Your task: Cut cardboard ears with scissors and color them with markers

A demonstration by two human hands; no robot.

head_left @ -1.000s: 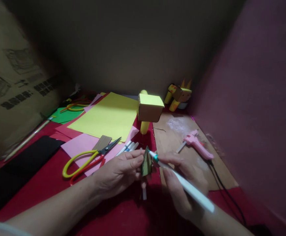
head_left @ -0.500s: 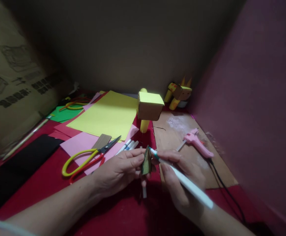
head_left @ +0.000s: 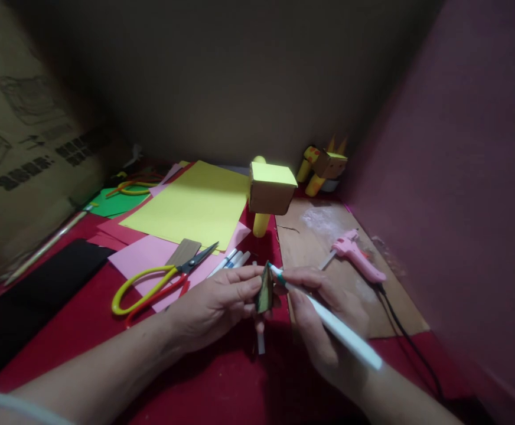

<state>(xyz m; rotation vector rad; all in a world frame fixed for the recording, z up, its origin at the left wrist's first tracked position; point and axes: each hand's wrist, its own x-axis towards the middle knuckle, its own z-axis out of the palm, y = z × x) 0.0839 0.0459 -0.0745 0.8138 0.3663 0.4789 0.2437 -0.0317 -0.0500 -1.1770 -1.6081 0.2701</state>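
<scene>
Pinched in my left hand [head_left: 226, 301] is a small pointed piece of cardboard [head_left: 265, 292], greenish on its face and darker along its edge. My right hand [head_left: 328, 307] grips a white marker [head_left: 346, 336] with a green band near its tip, and the tip meets the upper point of the piece. A thin white stick [head_left: 260, 343] shows under my left fingers; whether they touch it I cannot tell. Left of that hand lie scissors [head_left: 151, 289] with yellow and red handles. Several more markers [head_left: 233, 260] rest just beyond my fingers.
Yellow paper [head_left: 191, 203] covers pink and red sheets. A cardboard box figure [head_left: 270, 198] on yellow legs stands ahead, with a horned figure [head_left: 328, 165] behind. At right, a pink glue gun [head_left: 357, 257] with a black cord lies on a cardboard sheet [head_left: 302, 260].
Both hands stay nearly in place, with the marker tip still at the upper point of the piece. The piece is turned very slightly, and the view has shifted a little.
</scene>
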